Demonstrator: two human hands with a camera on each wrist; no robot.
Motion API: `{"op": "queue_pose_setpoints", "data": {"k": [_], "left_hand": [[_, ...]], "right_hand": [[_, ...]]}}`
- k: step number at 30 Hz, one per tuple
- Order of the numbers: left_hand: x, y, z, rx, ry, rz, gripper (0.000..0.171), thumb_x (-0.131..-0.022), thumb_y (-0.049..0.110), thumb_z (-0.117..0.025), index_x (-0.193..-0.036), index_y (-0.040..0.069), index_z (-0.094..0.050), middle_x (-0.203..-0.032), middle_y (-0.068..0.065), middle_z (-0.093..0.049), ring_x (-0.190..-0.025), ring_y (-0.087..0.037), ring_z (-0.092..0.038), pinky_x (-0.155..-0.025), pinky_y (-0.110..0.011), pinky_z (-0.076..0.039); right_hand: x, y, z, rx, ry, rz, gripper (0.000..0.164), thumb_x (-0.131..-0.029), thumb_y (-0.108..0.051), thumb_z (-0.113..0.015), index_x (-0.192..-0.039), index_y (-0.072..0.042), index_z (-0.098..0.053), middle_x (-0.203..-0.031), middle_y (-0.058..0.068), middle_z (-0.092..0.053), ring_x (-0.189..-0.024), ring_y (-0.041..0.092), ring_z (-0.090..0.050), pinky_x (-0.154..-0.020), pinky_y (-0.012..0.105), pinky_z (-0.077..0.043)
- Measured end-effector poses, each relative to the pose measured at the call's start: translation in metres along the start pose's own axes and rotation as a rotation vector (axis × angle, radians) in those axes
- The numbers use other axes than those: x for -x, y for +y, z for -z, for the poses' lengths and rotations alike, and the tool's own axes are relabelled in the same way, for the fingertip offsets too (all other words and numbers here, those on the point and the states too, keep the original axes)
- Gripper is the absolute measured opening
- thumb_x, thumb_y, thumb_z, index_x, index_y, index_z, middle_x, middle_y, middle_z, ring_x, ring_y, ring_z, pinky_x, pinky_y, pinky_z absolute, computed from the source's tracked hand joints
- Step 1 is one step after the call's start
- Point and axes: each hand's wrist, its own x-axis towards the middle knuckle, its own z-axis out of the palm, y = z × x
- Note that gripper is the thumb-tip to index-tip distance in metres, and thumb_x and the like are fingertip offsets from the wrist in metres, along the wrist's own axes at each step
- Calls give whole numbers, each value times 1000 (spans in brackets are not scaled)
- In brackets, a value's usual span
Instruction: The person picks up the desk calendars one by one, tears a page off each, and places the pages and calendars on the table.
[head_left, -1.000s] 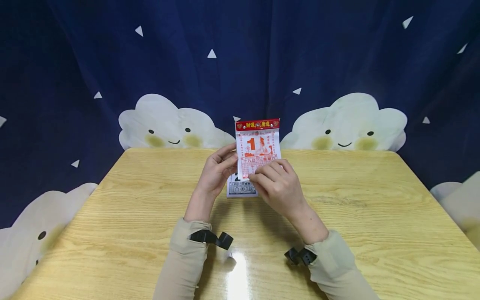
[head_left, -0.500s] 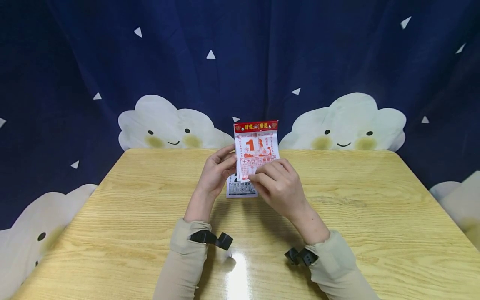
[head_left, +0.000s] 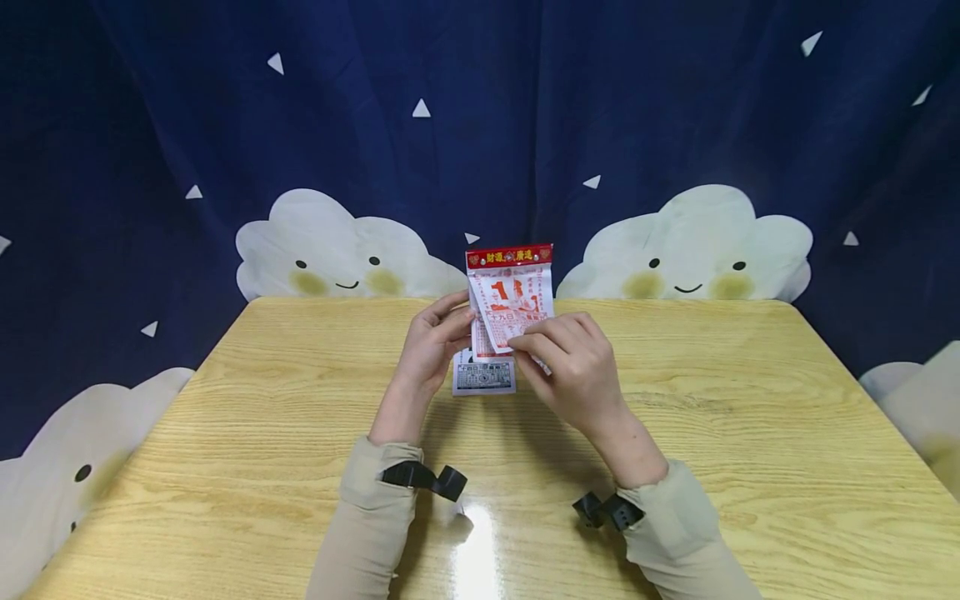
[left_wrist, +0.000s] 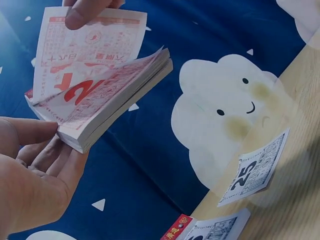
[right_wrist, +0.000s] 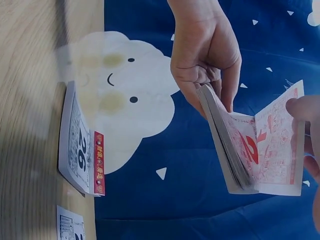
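In the head view, my left hand holds a tear-off calendar with a red header up off the table, its thumb and fingers at the left edge. The right hand pinches the lower edge of the red-printed top sheet, which is lifted and skewed over the page below. From the left wrist, the raised sheet stands away from the thick pad, a red 2 showing on the page beneath. The right wrist view has thumb and fingers on either side of that sheet.
On the wooden table lies a second red-headed calendar showing 26. Beside it is a loose sheet marked 25. A black-printed page peeks out below the held calendar. A dark blue curtain with clouds hangs behind.
My right hand has moved slightly right, drawing the top sheet up and rightward so it lies askew, with more of the page beneath exposed at the left. The left hand keeps its hold.
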Motion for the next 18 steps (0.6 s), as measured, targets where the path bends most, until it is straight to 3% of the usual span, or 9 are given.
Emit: {"op": "queue_pose_setpoints", "data": {"k": [8,18], "left_hand": [[-1,-2,-2,-14,58,10,38,-87,-2,-51,-124,-7,-49,-79,2,-66,-70,-9,-65,-65,-24,-52],[-1,-3,-3,18,103,33,39,-85,-4,-49,-124,-8,-49,-70,4,-66,-63,-7,-64,-57,-21,-51]], "right_hand": [[-2,-1,1,21,15,21,11,-80,-12,-60,-80,-6,-69,-73,5,-63,-68,19,-58,-67,35,-45],[-2,3,3,-25,80,-71,11,-79,-11,-59,-76,-5,-68,-71,5,-63,-65,23,-57,-64,36,-44]]}}
